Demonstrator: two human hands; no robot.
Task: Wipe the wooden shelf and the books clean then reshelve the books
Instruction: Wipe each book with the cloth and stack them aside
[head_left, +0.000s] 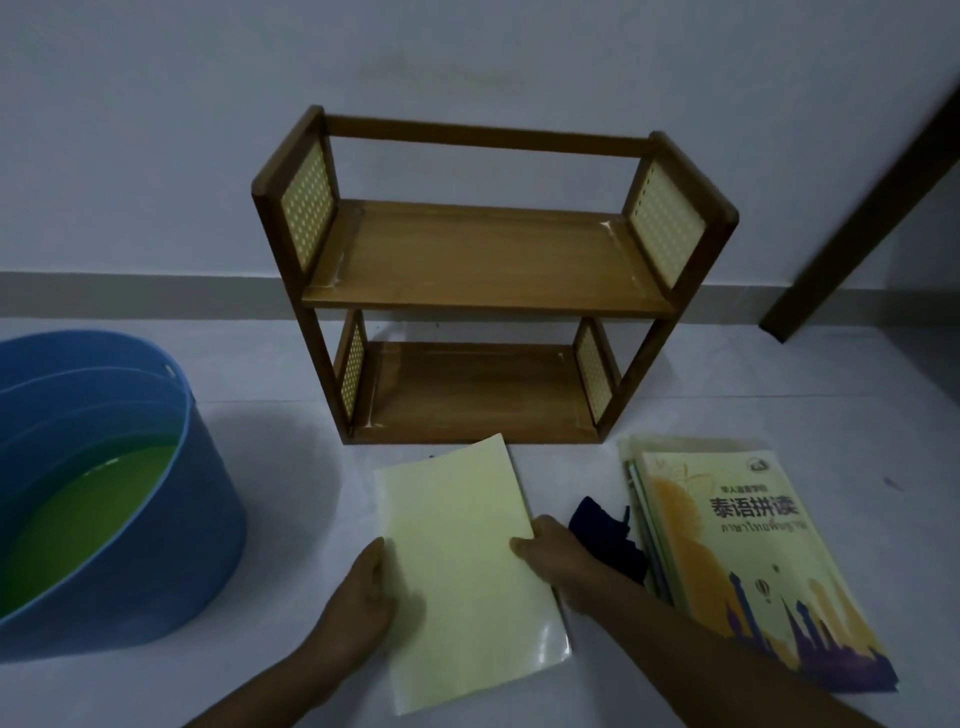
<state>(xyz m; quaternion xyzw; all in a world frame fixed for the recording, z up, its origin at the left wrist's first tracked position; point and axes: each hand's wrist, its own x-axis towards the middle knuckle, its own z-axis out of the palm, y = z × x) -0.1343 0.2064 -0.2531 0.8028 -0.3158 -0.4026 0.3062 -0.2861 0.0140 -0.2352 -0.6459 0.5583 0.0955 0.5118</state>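
Observation:
A small two-tier wooden shelf (483, 270) with yellow lattice side panels stands on the floor against the wall, both tiers bare. In front of it lies a pale yellow book (462, 561), plain cover up. My left hand (358, 597) grips its left edge and my right hand (556, 556) grips its right edge. A dark blue cloth (608, 535) lies crumpled on the floor just right of my right hand. Further right is a stack of books (748, 561), the top one yellow with printed titles and a purple skyline.
A blue plastic tub (104, 493) holding greenish water sits at the left. A dark wooden door frame (872, 208) leans across the upper right. The floor is pale tile with a grey skirting along the wall.

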